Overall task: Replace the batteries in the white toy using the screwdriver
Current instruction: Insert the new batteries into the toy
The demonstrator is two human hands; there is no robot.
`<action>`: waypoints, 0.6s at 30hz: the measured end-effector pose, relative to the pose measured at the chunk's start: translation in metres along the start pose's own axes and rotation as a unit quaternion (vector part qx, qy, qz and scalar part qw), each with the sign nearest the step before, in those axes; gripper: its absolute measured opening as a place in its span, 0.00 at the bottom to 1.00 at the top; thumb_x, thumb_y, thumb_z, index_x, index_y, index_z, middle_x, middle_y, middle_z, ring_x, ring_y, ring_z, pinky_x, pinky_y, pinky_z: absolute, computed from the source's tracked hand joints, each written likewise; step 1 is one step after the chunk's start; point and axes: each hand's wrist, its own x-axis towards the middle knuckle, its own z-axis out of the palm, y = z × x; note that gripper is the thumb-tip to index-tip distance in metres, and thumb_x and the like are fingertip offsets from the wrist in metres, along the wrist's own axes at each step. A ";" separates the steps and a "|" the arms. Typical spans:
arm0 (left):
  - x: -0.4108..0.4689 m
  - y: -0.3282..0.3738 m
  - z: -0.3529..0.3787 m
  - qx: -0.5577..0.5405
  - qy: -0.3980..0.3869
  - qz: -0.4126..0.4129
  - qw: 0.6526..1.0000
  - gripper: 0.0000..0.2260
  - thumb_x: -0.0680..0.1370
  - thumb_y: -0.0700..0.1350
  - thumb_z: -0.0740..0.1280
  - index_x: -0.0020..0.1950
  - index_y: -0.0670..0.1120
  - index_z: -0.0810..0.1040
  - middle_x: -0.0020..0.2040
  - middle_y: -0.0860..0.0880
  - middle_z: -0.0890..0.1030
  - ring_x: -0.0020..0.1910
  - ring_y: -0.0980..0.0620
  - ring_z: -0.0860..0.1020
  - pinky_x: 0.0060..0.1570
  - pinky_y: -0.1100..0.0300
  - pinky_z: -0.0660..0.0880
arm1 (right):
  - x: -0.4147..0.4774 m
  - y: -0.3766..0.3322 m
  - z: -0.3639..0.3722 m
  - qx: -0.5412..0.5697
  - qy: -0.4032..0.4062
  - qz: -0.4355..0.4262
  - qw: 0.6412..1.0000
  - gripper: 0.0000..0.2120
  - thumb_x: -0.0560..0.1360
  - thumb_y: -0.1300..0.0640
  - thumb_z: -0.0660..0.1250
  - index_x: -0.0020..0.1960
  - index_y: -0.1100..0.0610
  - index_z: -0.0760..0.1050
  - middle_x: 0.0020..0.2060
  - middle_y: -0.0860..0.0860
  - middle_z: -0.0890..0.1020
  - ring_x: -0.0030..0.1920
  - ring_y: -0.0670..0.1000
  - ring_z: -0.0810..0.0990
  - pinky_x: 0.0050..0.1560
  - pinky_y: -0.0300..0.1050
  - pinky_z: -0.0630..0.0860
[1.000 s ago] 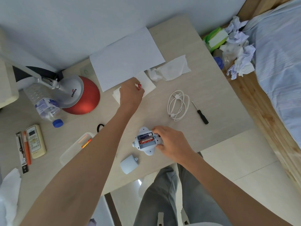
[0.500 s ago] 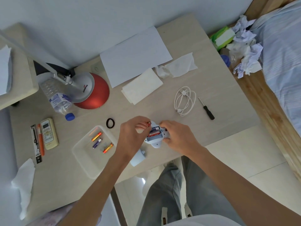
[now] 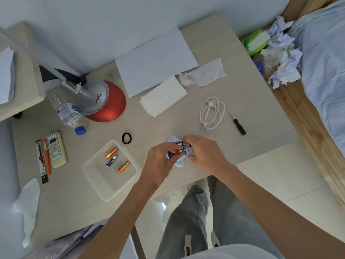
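The white toy (image 3: 180,162) lies near the table's front edge with its battery bay open upward. My right hand (image 3: 202,155) grips its right side. My left hand (image 3: 161,161) pinches a red battery (image 3: 174,152) at the bay's left end, tilted into the slot. The black-handled screwdriver (image 3: 237,123) lies untouched to the right, beyond a coiled white cable (image 3: 211,113). A clear tray (image 3: 104,182) to the left holds three loose batteries (image 3: 116,159). The toy's cover is hidden under my left hand.
A red-based desk lamp (image 3: 104,101), a water bottle (image 3: 65,107) and a remote (image 3: 56,149) stand at the left. White paper (image 3: 155,60) and tissues (image 3: 164,96) lie at the back. A black ring (image 3: 127,138) sits above the tray. The table's right edge borders a wooden bed frame.
My left hand came back from the tissue at the back with a red battery and now presses it into the toy's bay. My right hand kept hold of the toy.
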 end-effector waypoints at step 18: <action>0.010 0.001 0.002 0.020 -0.003 0.021 1.000 0.08 0.73 0.37 0.82 0.51 0.44 0.91 0.46 0.47 0.89 0.43 0.52 0.85 0.47 0.67 0.80 | 0.001 0.001 -0.001 0.009 -0.008 -0.006 1.000 0.19 0.76 0.53 0.75 0.65 0.49 0.74 0.55 0.47 0.83 0.52 0.51 0.82 0.50 0.46 0.80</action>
